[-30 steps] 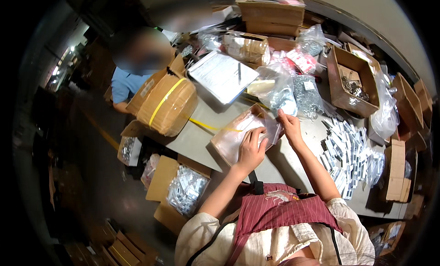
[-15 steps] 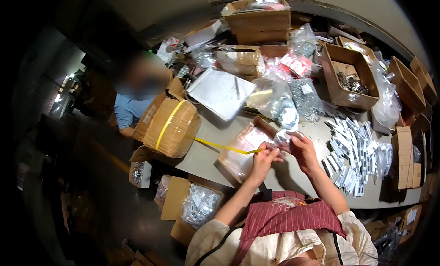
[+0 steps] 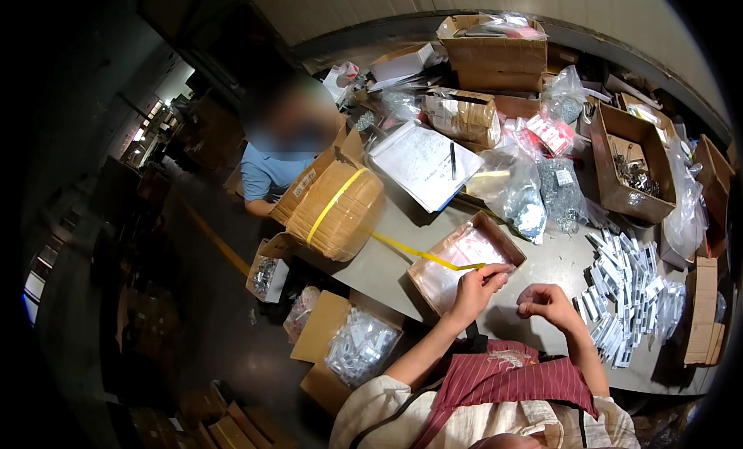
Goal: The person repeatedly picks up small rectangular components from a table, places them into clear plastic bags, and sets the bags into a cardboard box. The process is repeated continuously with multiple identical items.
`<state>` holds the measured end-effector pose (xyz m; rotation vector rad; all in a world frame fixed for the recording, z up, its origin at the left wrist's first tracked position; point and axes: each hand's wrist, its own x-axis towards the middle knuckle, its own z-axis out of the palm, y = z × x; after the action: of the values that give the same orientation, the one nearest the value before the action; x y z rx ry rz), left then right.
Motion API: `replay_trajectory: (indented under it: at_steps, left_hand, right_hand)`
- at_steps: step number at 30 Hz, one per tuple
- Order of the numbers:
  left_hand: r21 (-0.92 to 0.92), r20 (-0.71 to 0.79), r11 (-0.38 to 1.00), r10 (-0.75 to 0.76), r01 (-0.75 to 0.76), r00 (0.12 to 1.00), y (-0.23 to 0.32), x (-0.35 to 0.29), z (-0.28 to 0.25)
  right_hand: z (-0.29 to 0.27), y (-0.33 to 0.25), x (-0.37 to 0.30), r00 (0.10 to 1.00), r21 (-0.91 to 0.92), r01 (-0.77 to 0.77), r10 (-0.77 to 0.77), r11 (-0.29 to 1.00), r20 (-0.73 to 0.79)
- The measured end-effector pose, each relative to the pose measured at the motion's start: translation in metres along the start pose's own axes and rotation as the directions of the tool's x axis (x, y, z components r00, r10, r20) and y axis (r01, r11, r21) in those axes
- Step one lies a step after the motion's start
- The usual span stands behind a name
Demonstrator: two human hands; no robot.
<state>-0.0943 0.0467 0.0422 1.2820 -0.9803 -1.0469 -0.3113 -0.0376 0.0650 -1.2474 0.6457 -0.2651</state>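
Note:
My left hand is over the near right side of a shallow cardboard box, its fingers pinched together. Whatever they hold is too small or too clear to make out. Inside that box lie clear plastic bags, some with a pinkish tint. A yellow strap crosses above the box and ends beside my left fingertips. To the right, my right hand is just above the grey table, thumb and fingers curled together; their contents cannot be told. A pile of silvery metal pieces lies right of it.
A taped carton with a yellow band stands left, a person in a blue shirt behind it. Papers with a pen, filled plastic bags and a box of metal parts line the back. An open carton of bagged parts is below left.
The crumpled clear bag with something whitish between my hands no longer shows there. My hands have moved apart, the right one lower. The view has shifted, so the scene sits further right.

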Motion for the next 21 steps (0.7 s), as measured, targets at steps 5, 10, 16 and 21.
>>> replay_trajectory:
  at_steps: [5,10,16,21]
  left_hand:
    - [0.293,0.002,0.951,0.102,-0.099,0.995,0.026,-0.011,0.013]
    - [0.386,0.007,0.921,0.060,-0.058,0.998,0.043,-0.015,0.016]
    - [0.122,0.096,0.987,0.092,-0.103,0.991,0.040,-0.010,0.020]
    - [0.281,0.139,0.925,0.226,-0.258,0.964,0.040,-0.018,0.019]
  right_hand:
    - [0.006,-0.002,-0.006,0.998,0.008,0.044,-0.044,0.999,-0.035]
    - [0.012,-0.001,-0.014,0.999,0.134,0.022,-0.018,0.991,-0.027]
    - [0.014,0.015,-0.015,0.986,0.240,0.060,-0.020,0.969,-0.166]
    - [0.005,0.024,-0.022,0.992,0.211,0.056,-0.030,0.976,-0.122]
